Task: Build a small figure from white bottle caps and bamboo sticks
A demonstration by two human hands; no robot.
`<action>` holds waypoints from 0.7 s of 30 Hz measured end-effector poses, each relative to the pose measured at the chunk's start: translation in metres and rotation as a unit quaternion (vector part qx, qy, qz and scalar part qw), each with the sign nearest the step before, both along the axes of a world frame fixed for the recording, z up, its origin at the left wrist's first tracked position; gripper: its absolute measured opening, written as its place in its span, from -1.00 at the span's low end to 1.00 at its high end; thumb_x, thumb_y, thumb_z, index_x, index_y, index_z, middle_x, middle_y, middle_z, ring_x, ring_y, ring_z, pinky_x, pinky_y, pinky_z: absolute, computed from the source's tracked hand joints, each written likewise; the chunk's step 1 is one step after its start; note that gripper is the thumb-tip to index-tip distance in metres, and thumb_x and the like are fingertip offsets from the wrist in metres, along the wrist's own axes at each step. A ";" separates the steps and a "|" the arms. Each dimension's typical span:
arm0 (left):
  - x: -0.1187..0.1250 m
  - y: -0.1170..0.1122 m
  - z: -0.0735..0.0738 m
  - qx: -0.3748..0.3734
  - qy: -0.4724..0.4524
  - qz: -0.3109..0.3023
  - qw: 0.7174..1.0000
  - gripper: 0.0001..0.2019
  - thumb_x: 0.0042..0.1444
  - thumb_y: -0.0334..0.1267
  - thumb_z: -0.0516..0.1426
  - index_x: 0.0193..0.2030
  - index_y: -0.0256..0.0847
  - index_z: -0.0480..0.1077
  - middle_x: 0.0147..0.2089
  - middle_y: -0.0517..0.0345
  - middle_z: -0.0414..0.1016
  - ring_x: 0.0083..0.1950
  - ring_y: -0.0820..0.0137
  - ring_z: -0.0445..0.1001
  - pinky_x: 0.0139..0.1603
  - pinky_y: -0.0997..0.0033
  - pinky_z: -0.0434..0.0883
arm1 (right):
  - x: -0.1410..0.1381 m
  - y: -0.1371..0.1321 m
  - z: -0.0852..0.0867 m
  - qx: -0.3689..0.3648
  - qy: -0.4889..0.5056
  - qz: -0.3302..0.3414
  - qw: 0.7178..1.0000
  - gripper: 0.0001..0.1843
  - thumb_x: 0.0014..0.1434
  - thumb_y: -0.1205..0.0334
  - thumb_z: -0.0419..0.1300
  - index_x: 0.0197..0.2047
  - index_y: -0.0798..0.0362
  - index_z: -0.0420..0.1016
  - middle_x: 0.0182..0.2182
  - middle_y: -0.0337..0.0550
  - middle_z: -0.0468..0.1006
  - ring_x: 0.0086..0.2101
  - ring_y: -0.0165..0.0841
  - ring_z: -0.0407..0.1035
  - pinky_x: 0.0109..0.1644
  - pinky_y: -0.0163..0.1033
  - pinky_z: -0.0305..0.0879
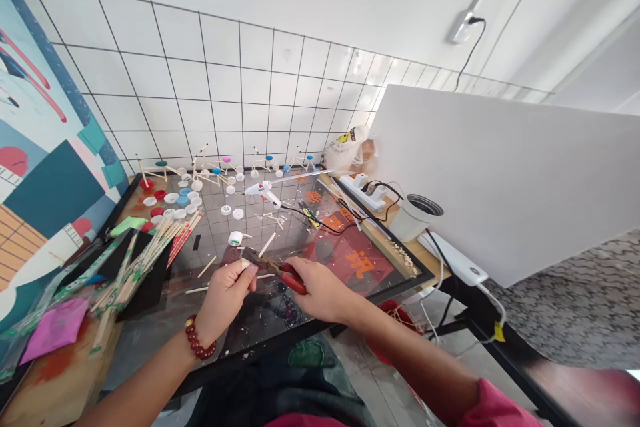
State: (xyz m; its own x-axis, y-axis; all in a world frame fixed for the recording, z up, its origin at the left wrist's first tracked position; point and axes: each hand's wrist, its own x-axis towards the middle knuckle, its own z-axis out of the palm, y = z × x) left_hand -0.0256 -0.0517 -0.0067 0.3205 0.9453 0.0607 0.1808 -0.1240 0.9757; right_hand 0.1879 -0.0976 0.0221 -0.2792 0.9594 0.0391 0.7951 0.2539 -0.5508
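Red pliers (273, 267), handles wrapped by your right hand (320, 288), likely for leverage; small pale piece (245, 263), pinched in your left hand (226, 290), apparently steadied at their nose

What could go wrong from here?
The left hand is right by the jaws of the pliers, so a squeeze from the right hand might pinch a finger. The glue gun trails a loose cord; a snag could drag it. If hot, it might burn a reaching hand.
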 end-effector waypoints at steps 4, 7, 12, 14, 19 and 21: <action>0.010 0.011 0.007 -0.015 0.055 0.016 0.998 -0.58 0.18 0.02 0.05 -0.60 -0.20 0.25 -0.64 0.26 0.15 -0.58 0.50 0.10 -0.54 0.50 0.04 | 0.003 0.013 0.001 -0.065 -0.033 -0.001 0.997 -0.67 0.01 0.36 0.12 -0.09 0.07 0.33 -0.25 -0.08 0.55 -0.27 -0.26 0.43 -0.26 -0.29 0.18; 0.022 0.023 0.017 -0.067 0.073 0.017 0.995 -0.61 0.18 -0.11 0.04 -0.64 -0.21 0.22 -0.68 0.29 0.12 -0.65 0.56 0.00 -0.59 0.50 -0.06 | 0.006 0.024 0.002 -0.127 -0.049 -0.015 0.990 -0.68 0.01 0.33 0.14 -0.10 0.08 0.34 -0.21 -0.06 0.55 -0.26 -0.27 0.42 -0.30 -0.32 0.15; 0.043 0.039 0.027 -0.180 0.047 0.034 0.982 -0.76 0.12 -0.31 0.04 -0.56 -0.23 0.26 -0.70 0.30 0.19 -0.72 0.60 -0.04 -0.62 0.50 -0.16 | 0.012 0.040 0.012 -0.181 -0.068 -0.049 0.980 -0.70 -0.01 0.29 0.15 -0.14 0.09 0.40 -0.24 -0.05 0.56 -0.32 -0.26 0.43 -0.39 -0.33 0.15; 0.048 0.044 0.028 -0.187 0.046 0.040 0.980 -0.78 0.09 -0.33 0.07 -0.57 -0.22 0.24 -0.71 0.31 0.19 -0.73 0.61 -0.02 -0.63 0.51 -0.17 | 0.014 0.044 0.015 -0.178 -0.071 -0.054 0.980 -0.72 -0.02 0.28 0.16 -0.17 0.09 0.43 -0.28 -0.07 0.57 -0.35 -0.26 0.43 -0.42 -0.33 0.14; 0.053 0.050 0.026 -0.191 0.041 0.048 0.980 -0.76 0.03 -0.27 0.15 -0.57 -0.22 0.22 -0.71 0.32 0.18 -0.73 0.62 0.00 -0.64 0.55 -0.13 | 0.016 0.050 0.012 -0.154 -0.074 -0.058 0.984 -0.77 -0.04 0.29 0.18 -0.24 0.06 0.46 -0.34 -0.10 0.57 -0.38 -0.27 0.45 -0.44 -0.33 0.15; 0.053 0.050 0.026 -0.197 0.039 0.046 0.979 -0.75 0.00 -0.22 0.20 -0.56 -0.22 0.23 -0.71 0.32 0.18 -0.72 0.62 0.00 -0.64 0.55 -0.11 | 0.016 0.052 0.008 -0.145 -0.080 -0.057 0.985 -0.79 -0.04 0.30 0.19 -0.25 0.06 0.47 -0.36 -0.10 0.58 -0.39 -0.27 0.46 -0.44 -0.32 0.16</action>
